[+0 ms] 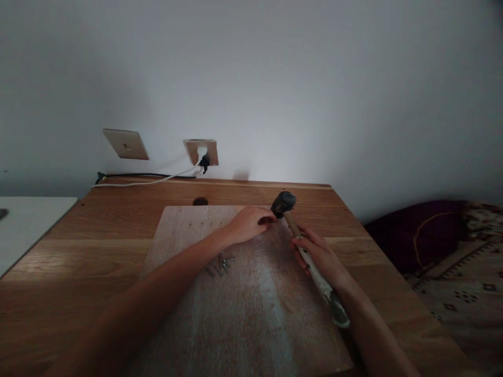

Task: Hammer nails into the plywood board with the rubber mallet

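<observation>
We see two bare hands over a wooden board (239, 314). Our left hand (251, 224) reaches across to its far edge, fingers curled together with the tips low; we cannot tell whether they pinch anything. Our right hand (314, 248), nearer us and to the right, wraps around the middle of a hammer (319, 280), fingers closed on the handle. The hammer slants away from us, its dark head (283, 203) just beyond the left fingertips; whether they touch is unclear.

That closeness is the chief risk, in our judgement: a tap landing slightly to the left would strike our own fingers. The mid-handle grip shortens the swing, but a glancing blow could still slip sideways.

Below the left wrist, toward us, loose nails (223, 263) lie in a small pile; a knock or hard shaking might scatter them. Left of that hand, a row of small dark dots (201, 223) marks the board, which rests on a table (365, 262) with no clamp in sight, so it could creep under blows. Beyond the left hand, cords (153, 182) run along the table's back edge to a wall socket (212, 152).
</observation>
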Demonstrator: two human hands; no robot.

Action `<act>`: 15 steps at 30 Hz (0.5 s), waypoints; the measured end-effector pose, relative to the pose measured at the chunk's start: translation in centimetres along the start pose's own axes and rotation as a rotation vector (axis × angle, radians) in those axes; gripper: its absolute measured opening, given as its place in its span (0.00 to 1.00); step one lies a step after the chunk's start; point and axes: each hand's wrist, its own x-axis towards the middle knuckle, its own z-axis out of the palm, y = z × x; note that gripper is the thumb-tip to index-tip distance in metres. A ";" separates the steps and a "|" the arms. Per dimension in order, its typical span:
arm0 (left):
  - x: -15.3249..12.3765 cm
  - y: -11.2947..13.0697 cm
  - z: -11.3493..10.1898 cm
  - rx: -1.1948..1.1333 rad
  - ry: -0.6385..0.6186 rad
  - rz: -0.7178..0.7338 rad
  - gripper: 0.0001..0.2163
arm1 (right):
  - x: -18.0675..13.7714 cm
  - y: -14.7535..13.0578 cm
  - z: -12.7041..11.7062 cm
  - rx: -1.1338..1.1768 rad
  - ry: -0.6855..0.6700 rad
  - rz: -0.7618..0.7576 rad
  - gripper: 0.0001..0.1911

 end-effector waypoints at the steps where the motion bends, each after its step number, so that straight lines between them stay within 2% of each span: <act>1: 0.0 0.0 0.0 0.004 0.001 0.000 0.12 | -0.1 -0.1 -0.1 -0.005 -0.005 -0.004 0.19; 7: -0.1 0.1 -0.1 -0.021 0.030 -0.080 0.08 | -1.7 -1.4 -1.1 -0.007 0.001 -0.031 0.18; 12: -0.1 -0.2 0.2 -0.087 0.066 -0.132 0.17 | -2.6 -2.0 -1.0 0.012 0.005 0.003 0.20; 15: 0.0 -0.3 0.4 -0.126 0.065 -0.133 0.17 | -2.7 -2.0 -0.6 -0.019 -0.013 -0.012 0.22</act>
